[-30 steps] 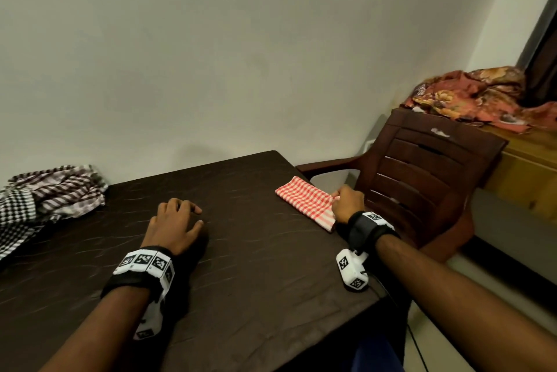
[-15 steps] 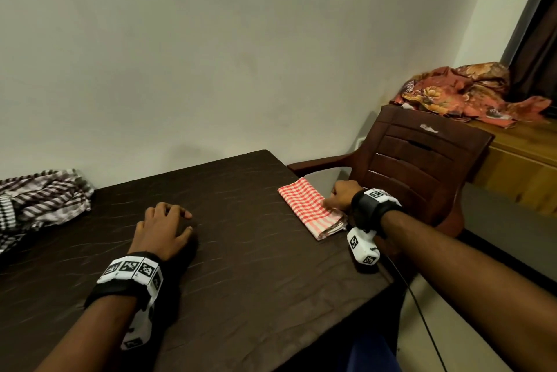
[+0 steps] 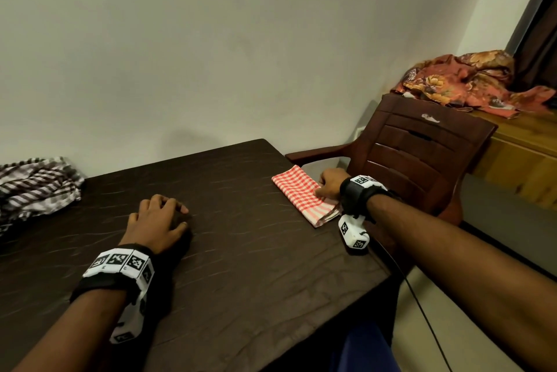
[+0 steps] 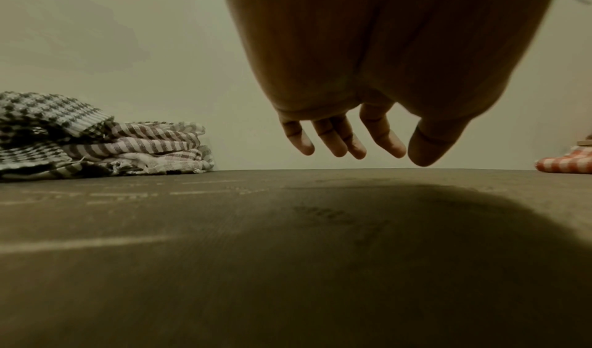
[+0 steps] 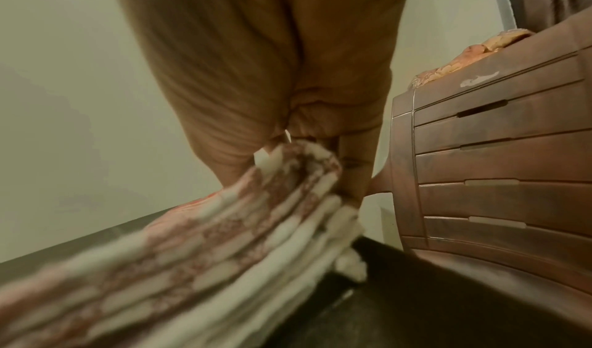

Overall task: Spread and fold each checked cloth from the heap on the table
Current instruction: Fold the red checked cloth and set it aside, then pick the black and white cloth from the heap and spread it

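Observation:
A folded red-and-white checked cloth lies at the right edge of the dark table. My right hand grips its right side, thumb on top and fingers under the layered edge. My left hand hovers just over the table's middle with its fingers loosely hanging, holding nothing. A heap of brown-striped and black checked cloths sits at the far left against the wall, also seen in the left wrist view as the heap.
A brown plastic chair stands close to the table's right edge, behind my right hand. A wooden counter with a crumpled orange floral cloth is further right. A white wall borders the table's far side.
My right hand has slid the folded red cloth a little toward the table's right edge and settled on its right side. The left hand has stayed in place.

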